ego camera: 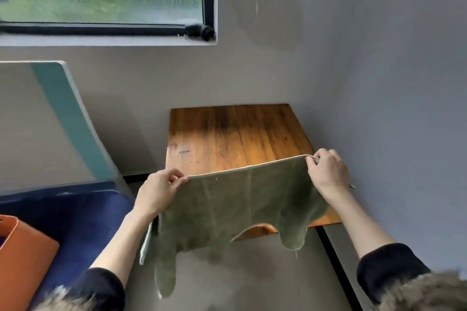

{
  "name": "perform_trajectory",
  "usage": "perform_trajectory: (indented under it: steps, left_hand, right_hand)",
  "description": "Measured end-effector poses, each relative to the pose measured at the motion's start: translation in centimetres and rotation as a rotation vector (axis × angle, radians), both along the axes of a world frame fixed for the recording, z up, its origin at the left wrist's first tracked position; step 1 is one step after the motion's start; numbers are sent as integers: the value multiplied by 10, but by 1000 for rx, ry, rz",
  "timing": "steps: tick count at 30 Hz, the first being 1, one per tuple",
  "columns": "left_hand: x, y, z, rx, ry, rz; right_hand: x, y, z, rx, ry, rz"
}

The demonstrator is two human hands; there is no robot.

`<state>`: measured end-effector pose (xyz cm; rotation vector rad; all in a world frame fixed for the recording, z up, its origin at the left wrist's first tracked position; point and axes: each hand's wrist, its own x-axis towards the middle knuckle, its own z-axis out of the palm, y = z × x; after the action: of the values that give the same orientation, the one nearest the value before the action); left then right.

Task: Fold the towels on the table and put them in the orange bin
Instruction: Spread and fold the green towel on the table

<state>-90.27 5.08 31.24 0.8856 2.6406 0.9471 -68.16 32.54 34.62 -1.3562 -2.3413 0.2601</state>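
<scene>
A soft olive-green terry towel (235,207) hangs spread in the air between the two hands, over the near edge of the small brown wooden bench (227,134). The left hand (158,193) pinches the towel's upper left corner between thumb and curled fingers; the right hand (327,170) grips the upper right corner the same way, holding the top hem taut. The towel's lower edge droops unevenly below both hands. The orange felt bin (22,257) sits well to the left of the left hand, on a dark blue seat (83,212).
</scene>
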Motion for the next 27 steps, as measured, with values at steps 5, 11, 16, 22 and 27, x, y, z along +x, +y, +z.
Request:
perform_trajectory:
  steps: [5, 11, 16, 22, 27]
  left_hand:
    - [-38, 41, -21, -75, -24, -61]
    - [-84, 106, -39, -106, -5, -153]
    - [-126, 172, -56, -148, 33, -131]
    - [-172, 248, -82, -161, -26, -61]
    - [-185, 258, -128, -236, -134, -104]
  right_hand:
    - [-34, 36, -19, -17, -97, -45]
    - [-77, 97, -36, -10, -202, -65]
    - [-129, 163, -56, 16, -289, -58]
    - [-186, 236, -92, -11, -357, 26]
    - [-215, 249, -136, -136, -373, 135]
